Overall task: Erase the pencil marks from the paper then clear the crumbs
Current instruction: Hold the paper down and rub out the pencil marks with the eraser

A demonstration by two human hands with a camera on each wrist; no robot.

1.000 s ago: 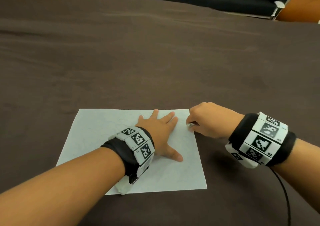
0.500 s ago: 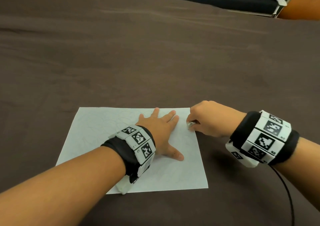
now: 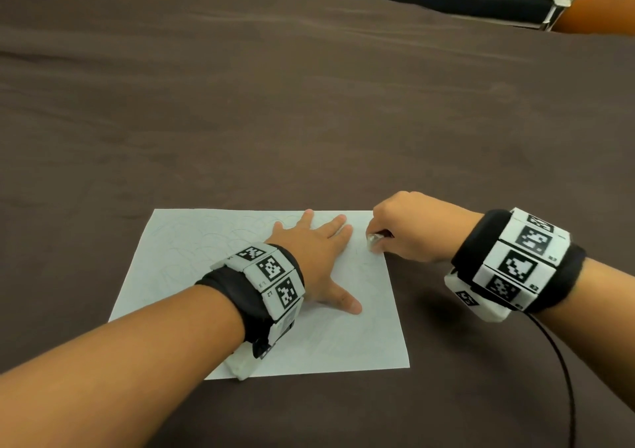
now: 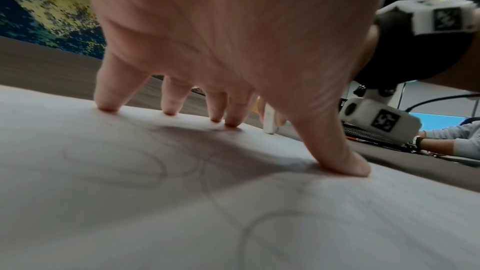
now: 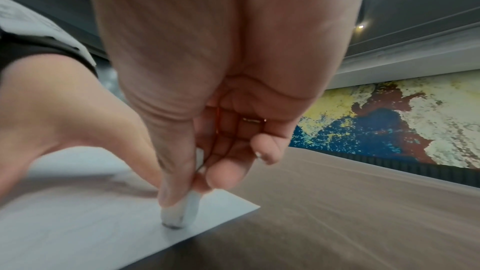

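Head view: faint looping pencil marks point(image 3: 213, 241) cover white paper sheet point(image 3: 192, 276); erasing barely begun, crumbs uncleared. Left hand point(image 3: 319, 258) flat, fingers straight; right hand point(image 3: 409, 231) pinches small white eraser point(image 3: 372, 239).

Soft, even light falls from overhead, and my left hand point(image 4: 221, 38) throws a blurred shadow on the paper point(image 4: 130, 213). Both wrist views are smeared and bend strongly at the edges (ceiling lamps glare). The head view stays sharp.

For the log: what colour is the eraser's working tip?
White eraser, its tip smudged dark grey; the right wrist view shows it best.
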